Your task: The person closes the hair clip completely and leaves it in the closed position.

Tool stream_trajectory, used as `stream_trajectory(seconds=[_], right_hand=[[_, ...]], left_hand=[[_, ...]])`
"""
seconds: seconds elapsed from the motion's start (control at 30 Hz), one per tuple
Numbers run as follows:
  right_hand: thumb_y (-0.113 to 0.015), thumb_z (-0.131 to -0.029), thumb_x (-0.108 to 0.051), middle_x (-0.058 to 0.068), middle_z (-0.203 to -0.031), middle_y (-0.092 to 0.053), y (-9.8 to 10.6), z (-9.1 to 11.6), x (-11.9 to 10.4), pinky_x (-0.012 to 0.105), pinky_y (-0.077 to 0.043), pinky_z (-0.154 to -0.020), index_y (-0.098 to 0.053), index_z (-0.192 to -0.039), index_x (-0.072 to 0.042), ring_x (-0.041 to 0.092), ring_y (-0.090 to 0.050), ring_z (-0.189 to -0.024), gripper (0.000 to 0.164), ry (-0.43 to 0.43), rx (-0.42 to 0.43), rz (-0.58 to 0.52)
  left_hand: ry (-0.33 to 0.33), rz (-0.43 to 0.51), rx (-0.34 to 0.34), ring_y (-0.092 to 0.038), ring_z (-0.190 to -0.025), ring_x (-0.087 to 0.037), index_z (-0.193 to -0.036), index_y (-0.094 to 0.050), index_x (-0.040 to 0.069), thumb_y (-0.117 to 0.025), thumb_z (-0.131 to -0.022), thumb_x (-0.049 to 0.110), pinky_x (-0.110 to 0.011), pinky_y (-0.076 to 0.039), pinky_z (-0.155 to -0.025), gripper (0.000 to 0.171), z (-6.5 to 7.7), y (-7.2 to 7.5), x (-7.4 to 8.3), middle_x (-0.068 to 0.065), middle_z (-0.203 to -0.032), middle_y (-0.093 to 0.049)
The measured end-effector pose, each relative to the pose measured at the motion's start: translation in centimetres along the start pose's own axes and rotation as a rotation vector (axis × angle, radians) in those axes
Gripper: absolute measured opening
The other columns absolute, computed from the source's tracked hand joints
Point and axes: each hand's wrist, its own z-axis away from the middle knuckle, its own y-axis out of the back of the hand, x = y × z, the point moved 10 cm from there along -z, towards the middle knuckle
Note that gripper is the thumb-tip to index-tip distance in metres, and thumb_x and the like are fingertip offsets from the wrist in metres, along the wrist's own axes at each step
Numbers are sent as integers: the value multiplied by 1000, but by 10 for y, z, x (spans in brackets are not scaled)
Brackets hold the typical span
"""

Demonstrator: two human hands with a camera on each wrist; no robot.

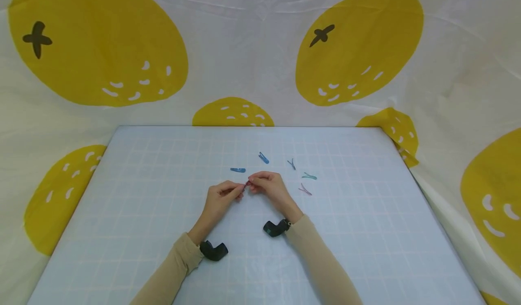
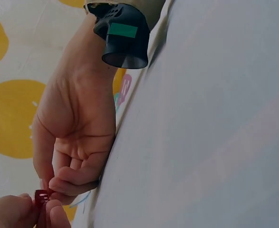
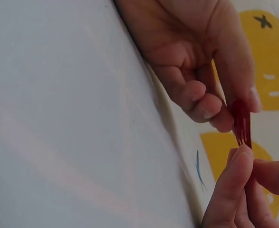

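A dark red snap hair clip point(image 3: 242, 124) is pinched at both ends between the two hands over the middle of the table. My left hand point(image 1: 220, 199) holds one end between thumb and fingertip. Thumb and fingers of my right hand point(image 1: 269, 188) pinch the other end, where narrow slots show in the metal. In the left wrist view the clip point(image 2: 42, 195) is partly covered by fingertips. Just beyond the hands lies a blue hair clip point(image 1: 238, 170). Whether the red clip is snapped or unsnapped I cannot tell.
Farther back lies a second blue clip point(image 1: 263, 157), its parts spread. To the right are a dark bluish clip point(image 1: 291, 164), a green clip point(image 1: 309, 176) and a pink clip point(image 1: 305, 190), all splayed. A pale checked cloth covers the table point(image 1: 122, 214); a patterned curtain point(image 1: 244, 47) hangs behind.
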Motion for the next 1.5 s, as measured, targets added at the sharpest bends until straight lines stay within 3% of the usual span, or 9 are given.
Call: stream_trajectory(seconds=[0.23,0.4,0.57,0.77,1.03,1.17,1.27,1.4,1.5], right_hand=[[-61,-95,3,11,-86,-70,-4,-1,1,26,-56,-68,-65,-108,14,16,-64,-72,18,17,-14,14],[-66,-93,-2,8,-87,-71,-9,0,0,23,-52,-66,-70,-105,10,15,-60,-70,18,51,-48,122],[-68,-92,-5,10,-88,-72,-15,2,-3,24,-47,-61,-72,-105,7,17,-56,-66,18,74,-74,221],[-72,-89,-4,18,-86,-72,-18,1,-3,26,-47,-57,-72,-103,6,21,-57,-64,17,60,-76,274],[-72,-90,-8,9,-73,-68,-18,0,-6,24,-44,-51,-76,-95,0,13,-54,-56,10,95,-21,381],[-69,-91,-8,11,-71,-67,-17,-1,-9,25,-44,-50,-76,-94,-2,15,-53,-54,10,104,8,388],[-69,-91,-8,12,-72,-68,-16,-4,-12,25,-44,-50,-76,-94,0,14,-53,-53,11,112,23,384],[-70,-91,-8,15,-70,-67,-14,-9,-15,25,-44,-49,-76,-93,0,14,-53,-51,11,114,56,395],[-70,-90,-8,14,-66,-65,-11,-13,-18,25,-43,-48,-77,-93,-1,14,-52,-50,10,114,86,417]], left_hand=[[115,35,-24,-68,-74,-32,-109,-66,-12,-69,-89,-7,-31,-57,-67,21,1,-3,-10,-25,-90,-69],[193,-1,-31,-67,-73,-33,-117,-61,-7,-70,-87,-7,-30,-57,-66,31,-2,-4,-33,-21,-88,-68],[180,13,-25,-67,-70,-29,-120,-61,-1,-72,-88,-3,-30,-56,-64,34,-4,-3,-41,-19,-88,-68],[138,75,38,-67,-68,-24,-107,-64,-5,-70,-91,0,-30,-57,-62,18,-5,4,-40,-24,-87,-64],[149,69,85,-66,-64,-22,-99,-63,-6,-66,-93,-2,-30,-57,-61,8,-9,9,-44,-20,-79,-67],[196,11,75,-66,-62,-22,-97,-63,-6,-62,-95,0,-30,-56,-59,6,-13,10,-47,-20,-78,-68],[216,-87,75,-63,-58,-21,-94,-64,-3,-61,-96,2,-27,-54,-54,7,-17,14,-46,-16,-77,-68],[174,-270,106,-57,-58,-17,-90,-67,2,-65,-94,7,-24,-47,-52,6,-24,22,-40,-9,-75,-67],[121,-418,151,-54,-63,-18,-86,-69,5,-68,-91,10,-27,-44,-58,7,-30,28,-33,-5,-73,-65]])
